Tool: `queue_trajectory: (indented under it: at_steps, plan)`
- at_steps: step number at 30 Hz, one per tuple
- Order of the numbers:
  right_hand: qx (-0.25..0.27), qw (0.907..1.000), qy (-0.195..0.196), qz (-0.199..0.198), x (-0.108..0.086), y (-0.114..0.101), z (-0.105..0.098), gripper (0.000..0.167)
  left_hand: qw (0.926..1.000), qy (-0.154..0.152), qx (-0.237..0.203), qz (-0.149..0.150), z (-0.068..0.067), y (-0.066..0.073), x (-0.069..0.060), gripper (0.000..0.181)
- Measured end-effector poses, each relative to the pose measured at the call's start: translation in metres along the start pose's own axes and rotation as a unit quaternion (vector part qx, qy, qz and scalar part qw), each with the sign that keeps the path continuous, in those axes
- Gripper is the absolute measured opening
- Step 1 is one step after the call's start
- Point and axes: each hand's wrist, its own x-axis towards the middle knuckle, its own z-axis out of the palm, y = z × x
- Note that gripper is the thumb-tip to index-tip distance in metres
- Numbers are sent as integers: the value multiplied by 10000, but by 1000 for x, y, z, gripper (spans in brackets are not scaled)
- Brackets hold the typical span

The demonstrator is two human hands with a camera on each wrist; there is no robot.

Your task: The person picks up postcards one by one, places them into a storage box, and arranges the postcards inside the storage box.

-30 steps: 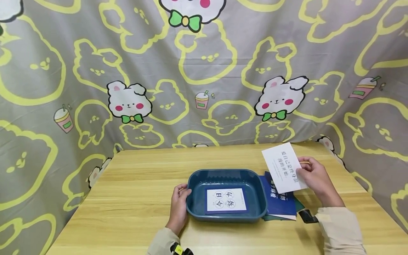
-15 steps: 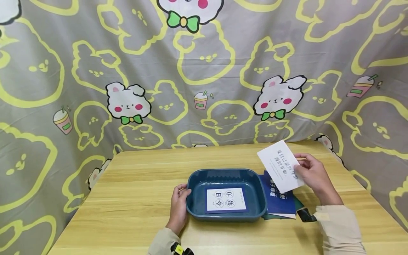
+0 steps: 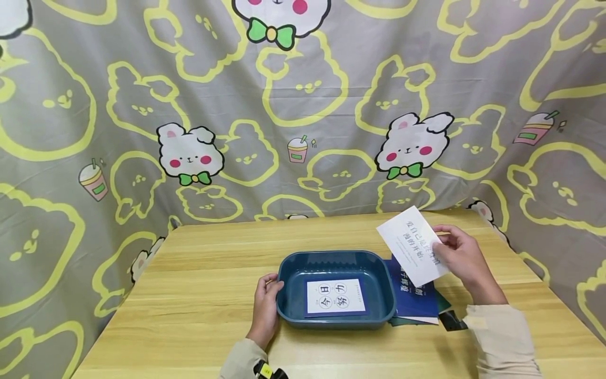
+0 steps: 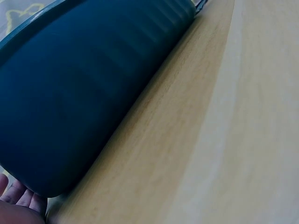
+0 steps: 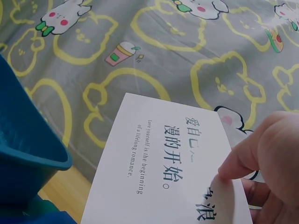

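1. While pinching white card (image 3: 410, 247) in right hand (image 3: 466, 260), holds it over blue card (image 3: 415, 304), lower right of head view.
2. Grips teal tray (image 3: 336, 325) at left rim with left hand (image 3: 266, 305), lower centre.

Wht card (image 5: 161, 163) w/ "Love yourself… lifelong romance"; blu-edged card (image 3: 335, 298): 今日努力.

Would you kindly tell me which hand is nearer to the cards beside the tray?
Right: the right hand is just right of the cards; the left hand is across the tray from them.
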Motion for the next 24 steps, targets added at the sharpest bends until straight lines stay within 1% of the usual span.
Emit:
queue_trajectory:
  at_steps: [6, 10, 16, 20, 24]
  plan:
    - [-5, 9999, -2, -158, -2, -7, 2, 35, 10000, 27, 52, -1, -1, -1, 0, 27]
    - [-39, 9998, 49, -162, -2, -9, 2, 35, 10000, 7, 71, 9, 0, -1, 0, 28]
    - [-162, 9994, 206, -246, -2, -12, 4, 34, 9999, -25, 109, 26, -2, -1, 0, 28]
    - [-175, 9990, 260, -305, 2, -16, 6, 33, 10000, 43, 81, 2, -3, 0, -1, 27]
    - [-189, 9983, 456, -309, 6, -21, 5, 33, 10000, -44, 46, 12, -1, 0, -1, 27]
